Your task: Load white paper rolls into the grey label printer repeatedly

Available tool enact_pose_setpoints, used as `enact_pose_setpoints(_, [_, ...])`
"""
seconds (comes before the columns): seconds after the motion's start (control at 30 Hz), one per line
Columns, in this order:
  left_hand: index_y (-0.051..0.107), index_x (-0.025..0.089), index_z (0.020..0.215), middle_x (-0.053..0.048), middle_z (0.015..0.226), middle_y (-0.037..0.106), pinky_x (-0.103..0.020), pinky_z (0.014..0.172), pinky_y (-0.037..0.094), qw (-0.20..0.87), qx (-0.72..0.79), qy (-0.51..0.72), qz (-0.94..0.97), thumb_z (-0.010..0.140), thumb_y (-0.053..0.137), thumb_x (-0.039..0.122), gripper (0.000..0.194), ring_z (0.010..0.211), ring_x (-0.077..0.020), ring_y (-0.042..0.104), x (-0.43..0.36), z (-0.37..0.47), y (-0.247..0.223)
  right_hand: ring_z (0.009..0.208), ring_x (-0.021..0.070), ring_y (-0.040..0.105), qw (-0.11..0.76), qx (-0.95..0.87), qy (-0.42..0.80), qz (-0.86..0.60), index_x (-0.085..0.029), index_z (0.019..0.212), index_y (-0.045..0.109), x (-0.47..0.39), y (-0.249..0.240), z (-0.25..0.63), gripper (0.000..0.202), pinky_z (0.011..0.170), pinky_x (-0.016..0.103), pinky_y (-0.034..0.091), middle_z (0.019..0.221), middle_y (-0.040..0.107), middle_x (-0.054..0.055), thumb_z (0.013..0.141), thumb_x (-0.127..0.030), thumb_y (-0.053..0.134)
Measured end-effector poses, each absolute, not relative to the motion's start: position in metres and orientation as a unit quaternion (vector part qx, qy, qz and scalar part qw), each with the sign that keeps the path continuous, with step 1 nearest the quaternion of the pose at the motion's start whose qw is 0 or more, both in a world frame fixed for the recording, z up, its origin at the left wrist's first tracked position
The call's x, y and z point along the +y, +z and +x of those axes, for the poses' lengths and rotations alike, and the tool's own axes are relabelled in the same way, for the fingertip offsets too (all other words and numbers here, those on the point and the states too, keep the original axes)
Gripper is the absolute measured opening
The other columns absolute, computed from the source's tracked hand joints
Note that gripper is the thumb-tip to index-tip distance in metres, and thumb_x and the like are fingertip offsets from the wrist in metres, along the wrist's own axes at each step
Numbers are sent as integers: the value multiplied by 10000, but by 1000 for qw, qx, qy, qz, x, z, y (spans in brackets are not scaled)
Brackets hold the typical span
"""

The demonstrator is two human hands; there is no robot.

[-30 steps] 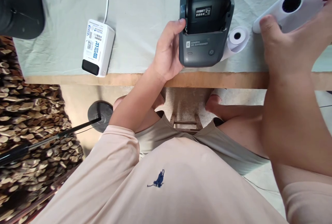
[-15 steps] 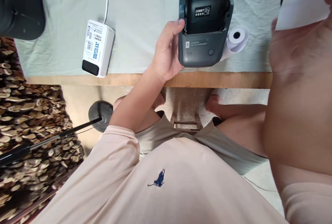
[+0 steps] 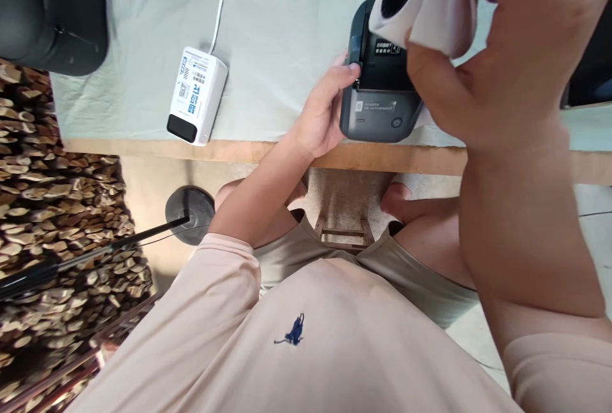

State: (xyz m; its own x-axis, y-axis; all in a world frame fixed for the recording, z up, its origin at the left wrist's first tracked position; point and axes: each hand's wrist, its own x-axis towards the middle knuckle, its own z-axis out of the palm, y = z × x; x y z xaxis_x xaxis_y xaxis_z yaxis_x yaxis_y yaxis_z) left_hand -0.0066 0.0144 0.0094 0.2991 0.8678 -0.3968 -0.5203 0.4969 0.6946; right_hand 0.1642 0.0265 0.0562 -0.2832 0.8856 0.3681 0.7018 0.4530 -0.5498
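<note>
My left hand [image 3: 325,110] grips the left side of a dark grey label printer [image 3: 377,116], its thumb on the edge of the paper bay. The printer's lid stands open at the far side and the visible part of the bay holds no roll. My right hand [image 3: 459,81] has its fingers wrapped round a white paper roll [image 3: 440,8] with a dark core, tilted above the right part of the bay. The roll and hand hide the printer's upper right. A bit of white paper shows by the printer's lower right side.
A white power bank [image 3: 198,94] with a short cable lies on the cloth-covered table [image 3: 272,30], left of the printer. A black object [image 3: 52,11] is at the upper left, another dark item [image 3: 590,62] at the right edge. Below stand a pole with round base [image 3: 189,209] and stacked firewood [image 3: 62,228].
My right hand has come in from the right edge with the white roll, now over the printer. In the view, the printer and my left hand sit slightly lower and further right.
</note>
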Motion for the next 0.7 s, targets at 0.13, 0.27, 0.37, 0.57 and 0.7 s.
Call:
enact_pose_setpoints(0.13, [621,249,872,2,670,662,-300,762,607,796,312,467,226,896,554,291,83,887,-211,760,12,-8,11,1152,139,621,209,-813,69,-539,-210,1229,529,20,68,155,377,1006,350,530,1245,556,10,884,-330,431])
enact_pose_setpoints(0.27, [628,269,955,9,808,724,-274,692,581,796,297,468,242,913,576,278,67,855,-188,751,11,-8,10,1218,235,638,134,-788,109,-590,-190,1103,583,26,67,151,327,1113,556,486,1215,640,-36,832,-339,479])
enact_pose_setpoints(0.37, [629,253,952,26,818,706,-252,701,576,793,293,476,243,938,535,253,95,821,-154,752,11,-6,8,1194,200,652,140,-792,128,-580,-200,1006,643,30,62,153,290,1105,542,508,1196,658,-78,746,-261,530])
enact_pose_setpoints(0.57, [656,236,850,-14,626,661,-319,781,621,796,324,453,238,942,520,375,215,1036,-252,756,13,-8,10,1224,185,601,190,-808,116,-546,-302,963,749,24,57,157,451,1132,554,465,1078,681,-72,922,-576,393])
enact_pose_setpoints(0.7, [691,269,925,-35,706,730,-338,819,618,795,330,443,252,899,651,376,118,1078,-270,727,13,-11,11,1193,183,565,200,-825,112,-517,-359,896,753,22,54,158,482,1092,599,430,1015,684,-73,911,-708,421])
